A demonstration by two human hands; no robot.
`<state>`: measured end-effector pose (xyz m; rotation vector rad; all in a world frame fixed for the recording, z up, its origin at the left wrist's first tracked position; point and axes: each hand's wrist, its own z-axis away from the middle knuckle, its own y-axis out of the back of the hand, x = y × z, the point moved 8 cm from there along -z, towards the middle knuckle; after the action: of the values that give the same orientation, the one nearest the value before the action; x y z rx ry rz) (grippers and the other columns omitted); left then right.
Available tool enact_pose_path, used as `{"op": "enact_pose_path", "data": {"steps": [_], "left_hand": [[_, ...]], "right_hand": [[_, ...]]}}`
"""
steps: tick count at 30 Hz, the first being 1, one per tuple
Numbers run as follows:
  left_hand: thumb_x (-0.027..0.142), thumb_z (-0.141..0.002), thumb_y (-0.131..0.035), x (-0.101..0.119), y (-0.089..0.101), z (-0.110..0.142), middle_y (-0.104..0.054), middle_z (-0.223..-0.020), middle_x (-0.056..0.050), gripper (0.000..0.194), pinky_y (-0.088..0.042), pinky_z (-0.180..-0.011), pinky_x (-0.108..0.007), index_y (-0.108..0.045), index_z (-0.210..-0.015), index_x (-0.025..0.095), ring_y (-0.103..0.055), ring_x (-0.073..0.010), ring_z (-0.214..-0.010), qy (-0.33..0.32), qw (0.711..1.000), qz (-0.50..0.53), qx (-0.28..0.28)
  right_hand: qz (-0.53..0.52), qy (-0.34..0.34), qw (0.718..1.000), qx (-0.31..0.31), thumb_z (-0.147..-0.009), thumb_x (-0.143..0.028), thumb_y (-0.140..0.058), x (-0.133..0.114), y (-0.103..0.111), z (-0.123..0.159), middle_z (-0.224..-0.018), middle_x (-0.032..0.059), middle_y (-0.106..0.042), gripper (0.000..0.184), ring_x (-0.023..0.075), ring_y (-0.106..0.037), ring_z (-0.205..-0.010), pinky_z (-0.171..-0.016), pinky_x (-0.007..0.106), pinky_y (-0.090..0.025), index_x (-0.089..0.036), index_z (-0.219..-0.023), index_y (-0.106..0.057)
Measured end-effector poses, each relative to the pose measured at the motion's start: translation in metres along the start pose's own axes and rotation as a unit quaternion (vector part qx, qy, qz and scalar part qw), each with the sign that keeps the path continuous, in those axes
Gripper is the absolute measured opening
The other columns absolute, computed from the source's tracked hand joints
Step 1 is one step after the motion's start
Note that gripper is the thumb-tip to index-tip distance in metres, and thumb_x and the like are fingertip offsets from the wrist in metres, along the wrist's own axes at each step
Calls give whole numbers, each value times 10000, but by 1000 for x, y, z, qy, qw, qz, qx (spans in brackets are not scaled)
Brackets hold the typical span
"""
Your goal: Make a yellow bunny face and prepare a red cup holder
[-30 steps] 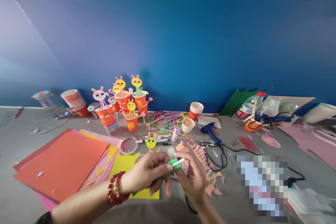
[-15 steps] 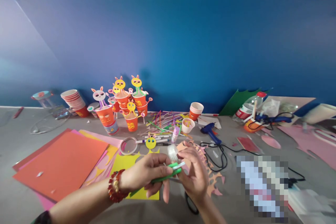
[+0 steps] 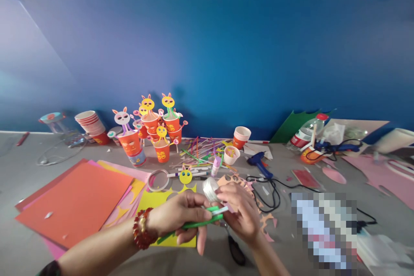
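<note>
My left hand (image 3: 190, 213) is closed on thin green straws (image 3: 200, 223), held low over the table. A short whitish strip (image 3: 221, 211) lies along their front end. My right hand (image 3: 241, 211) is beside that end, its curled fingers gripping the edge of a roll of white tape (image 3: 210, 189). The thumb of the right hand is close to the tips of the straws; whether it touches them I cannot tell. Below lie scissors with a black handle (image 3: 236, 250), partly hidden by my hand. A yellow sheet with cut-outs (image 3: 155, 200) spreads under my left hand.
Decorated paper cups (image 3: 161, 151) with animal faces stand at the back left, near stacked cups (image 3: 89, 123). Orange sheets (image 3: 74, 200) lie left. Loose straws (image 3: 200, 151), a glue stick (image 3: 216, 166) and a blue glue gun (image 3: 260, 164) with its cable (image 3: 274, 198) lie ahead. A bottle (image 3: 307, 131) stands right.
My right hand has shifted slightly right and down, and the tape roll has tilted a little leftward. More of the scissors shows. My left hand keeps its hold on the straws.
</note>
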<state>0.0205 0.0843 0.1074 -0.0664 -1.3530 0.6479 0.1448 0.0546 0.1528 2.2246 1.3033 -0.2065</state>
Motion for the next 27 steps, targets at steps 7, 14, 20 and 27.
{"op": "enact_pose_path", "data": {"steps": [7, 14, 20, 27], "left_hand": [[514, -830, -697, -16, 5, -2, -719, -557, -37, 387, -207, -285, -175, -587, -918, 154, -381, -57, -258, 12, 999, 19, 28], [438, -879, -648, -18, 5, -3, -716, -547, -40, 308, -203, -273, -174, -611, -949, 140, -375, -57, -247, 10, 999, 27, 18], [417, -902, -620, -19, 5, -3, -717, -559, -41, 287, -206, -272, -164, -607, -962, 136, -371, -52, -244, 10, 999, 30, 19], [410, -902, -624, -24, 5, -5, -708, -554, -20, 265, -212, -284, -169, -603, -922, 146, -409, -54, -256, 32, 999, 1, 17]], "right_hand": [[-41, -42, 998, -19, -870, -181, -625, 4, -2, 0, -908, 73, -759, 157, 246, -729, -849, -782, 386, -569, -242, -1012, -653], [-120, -112, 986, -27, -884, -154, -612, 17, -6, 7, -911, 68, -735, 115, 235, -703, -844, -780, 385, -558, -238, -954, -646], [-172, -164, 971, -41, -912, -186, -612, 24, -10, 10, -946, 66, -710, 90, 209, -680, -836, -745, 321, -546, -230, -976, -659], [-283, -339, 890, -112, -953, -364, -574, 44, -27, 17, -730, -6, -631, 186, 122, -552, -558, -487, 211, -423, -207, -935, -671]]}}
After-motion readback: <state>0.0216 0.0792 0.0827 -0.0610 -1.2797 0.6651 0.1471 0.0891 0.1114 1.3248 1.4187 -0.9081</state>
